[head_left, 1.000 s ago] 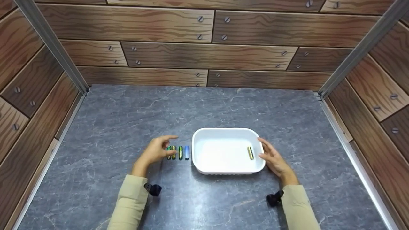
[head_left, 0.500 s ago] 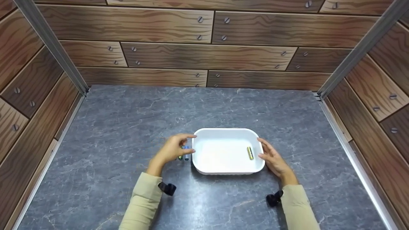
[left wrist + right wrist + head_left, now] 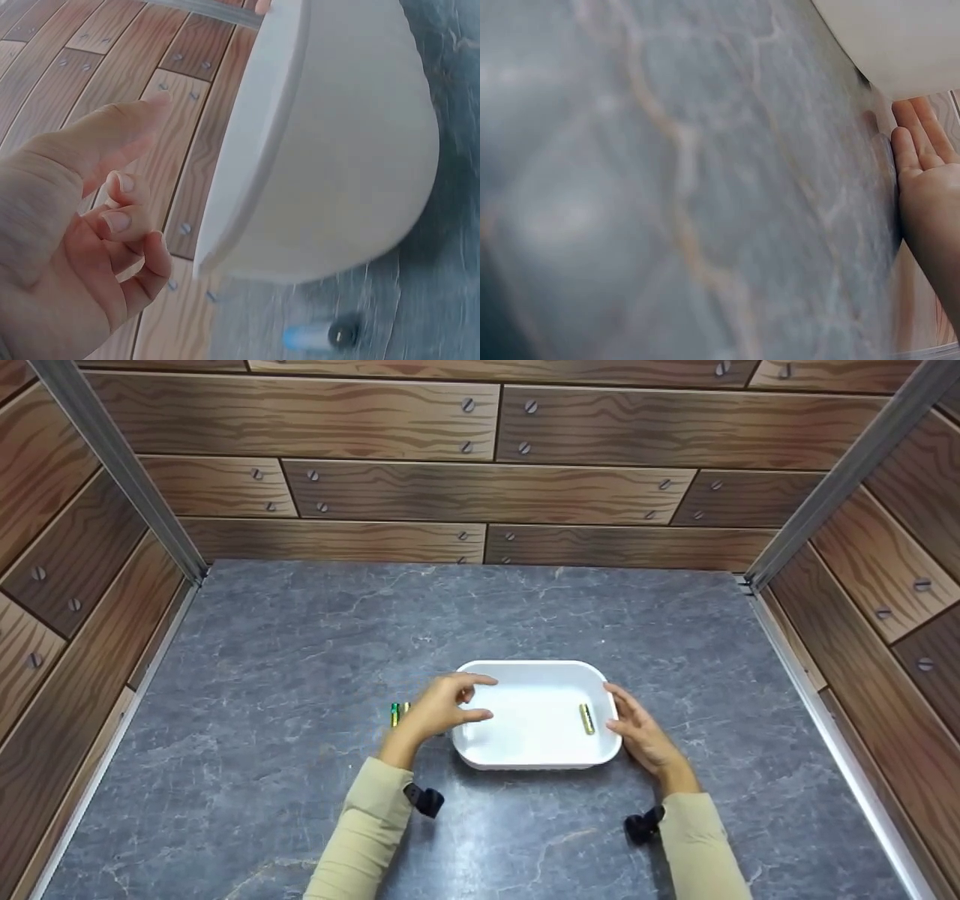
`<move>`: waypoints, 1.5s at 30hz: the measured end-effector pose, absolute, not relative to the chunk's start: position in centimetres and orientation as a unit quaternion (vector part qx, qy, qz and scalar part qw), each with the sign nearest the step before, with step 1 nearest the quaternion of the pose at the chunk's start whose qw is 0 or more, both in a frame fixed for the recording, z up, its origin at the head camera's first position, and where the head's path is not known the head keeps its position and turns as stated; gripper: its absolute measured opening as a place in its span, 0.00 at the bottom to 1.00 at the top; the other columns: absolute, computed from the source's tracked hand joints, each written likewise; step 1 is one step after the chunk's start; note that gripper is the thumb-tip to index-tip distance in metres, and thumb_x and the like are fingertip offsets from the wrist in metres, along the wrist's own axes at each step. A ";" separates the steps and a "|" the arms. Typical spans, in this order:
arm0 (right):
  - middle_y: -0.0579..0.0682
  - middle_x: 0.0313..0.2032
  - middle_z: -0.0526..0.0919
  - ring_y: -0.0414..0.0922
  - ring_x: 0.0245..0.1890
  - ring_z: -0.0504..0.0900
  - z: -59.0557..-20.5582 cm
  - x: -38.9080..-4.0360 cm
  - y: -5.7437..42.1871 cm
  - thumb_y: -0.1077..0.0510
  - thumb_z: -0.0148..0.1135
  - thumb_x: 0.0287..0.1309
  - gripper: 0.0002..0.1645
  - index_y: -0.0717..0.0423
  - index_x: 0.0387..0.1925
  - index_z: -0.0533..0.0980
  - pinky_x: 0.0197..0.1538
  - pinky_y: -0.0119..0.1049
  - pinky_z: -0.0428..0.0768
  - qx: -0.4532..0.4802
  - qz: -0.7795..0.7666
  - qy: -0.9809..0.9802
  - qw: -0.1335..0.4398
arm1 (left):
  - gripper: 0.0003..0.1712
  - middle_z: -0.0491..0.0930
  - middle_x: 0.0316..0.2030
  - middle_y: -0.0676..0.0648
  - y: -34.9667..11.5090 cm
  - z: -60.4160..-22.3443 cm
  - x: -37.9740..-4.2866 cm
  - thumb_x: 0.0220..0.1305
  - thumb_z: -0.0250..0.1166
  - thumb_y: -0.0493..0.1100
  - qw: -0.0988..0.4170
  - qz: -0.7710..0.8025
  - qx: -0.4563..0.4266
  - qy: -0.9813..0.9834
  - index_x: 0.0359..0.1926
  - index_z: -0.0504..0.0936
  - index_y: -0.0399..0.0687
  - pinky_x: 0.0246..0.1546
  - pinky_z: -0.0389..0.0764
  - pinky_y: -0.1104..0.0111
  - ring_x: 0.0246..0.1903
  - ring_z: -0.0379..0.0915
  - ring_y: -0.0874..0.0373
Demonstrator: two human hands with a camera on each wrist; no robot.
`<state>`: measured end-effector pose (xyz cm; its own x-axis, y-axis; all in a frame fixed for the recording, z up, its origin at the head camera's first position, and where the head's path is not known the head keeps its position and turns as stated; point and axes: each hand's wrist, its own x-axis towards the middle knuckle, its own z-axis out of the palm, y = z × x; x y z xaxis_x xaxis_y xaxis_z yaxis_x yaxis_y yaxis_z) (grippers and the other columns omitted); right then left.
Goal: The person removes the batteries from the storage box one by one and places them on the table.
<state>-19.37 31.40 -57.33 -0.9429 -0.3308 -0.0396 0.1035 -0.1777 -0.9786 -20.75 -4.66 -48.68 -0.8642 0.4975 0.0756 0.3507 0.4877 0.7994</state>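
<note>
My left hand (image 3: 444, 703) is over the left rim of a white plastic tub (image 3: 536, 765), thumb and index finger spread apart. The left wrist view shows nothing in its palm, its other fingers loosely curled. At the opposite end, my right hand (image 3: 646, 739) holds the tub's rim, thumb over the edge and other fingers against the outer wall. Inside the tub lies a gold-and-black battery (image 3: 587, 719). A green battery (image 3: 395, 714) and a gold battery (image 3: 406, 708) show left of my left hand. A blue battery (image 3: 307, 337) lies below the tub wall in the left wrist view; my hand hides it from the head camera.
Grey marbled tabletop (image 3: 300, 630) surrounds the tub. Wood-patterned walls (image 3: 375, 491) enclose the back and both sides, with metal posts (image 3: 847, 472) at the corners. A small black device (image 3: 427, 801) sits at each wrist.
My left hand has moved right, from above the row of batteries to over the tub's left rim, uncovering the green and gold batteries. The right hand and tub have stayed put.
</note>
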 end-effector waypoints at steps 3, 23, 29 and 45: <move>0.31 0.60 0.71 0.29 0.60 0.72 -57.4 -19.4 31.4 0.70 0.54 0.61 0.35 0.40 0.65 0.63 0.59 0.25 0.73 -0.097 -0.761 0.625 0.142 | 0.26 0.65 0.24 0.52 -3.9 -48.7 -20.8 0.55 0.71 0.41 0.082 0.441 0.259 0.855 0.56 0.80 0.44 0.31 0.62 0.73 0.26 0.58 0.62; 0.32 0.60 0.71 0.30 0.59 0.72 -57.1 -19.3 31.4 0.70 0.55 0.60 0.38 0.51 0.70 0.58 0.58 0.25 0.73 -0.064 -0.751 0.642 0.139 | 0.23 0.72 0.26 0.37 1.0 -50.1 -20.8 0.54 0.72 0.41 0.070 0.465 0.268 0.841 0.52 0.81 0.41 0.31 0.61 0.76 0.25 0.58 0.64; 0.32 0.61 0.70 0.30 0.60 0.71 -57.2 -19.3 31.4 0.71 0.53 0.61 0.37 0.47 0.69 0.60 0.59 0.25 0.73 -0.078 -0.754 0.637 0.142 | 0.21 0.66 0.22 0.51 2.5 -50.6 -20.7 0.57 0.70 0.45 0.075 0.472 0.255 0.841 0.51 0.82 0.43 0.29 0.61 0.77 0.23 0.58 0.66; 0.34 0.61 0.71 0.30 0.60 0.72 -57.1 -19.3 31.3 0.71 0.54 0.60 0.38 0.51 0.69 0.58 0.59 0.25 0.72 -0.073 -0.757 0.635 0.136 | 0.17 0.64 0.21 0.56 6.1 -51.9 -21.0 0.60 0.67 0.42 0.085 0.477 0.236 0.842 0.50 0.82 0.41 0.23 0.59 0.80 0.18 0.56 0.68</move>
<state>-19.25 31.25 -57.13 -0.9524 -0.2988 -0.0610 0.1123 -0.1577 -0.9811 -20.96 6.08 -51.87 -0.8740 0.4788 0.0827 0.3168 0.4327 0.8440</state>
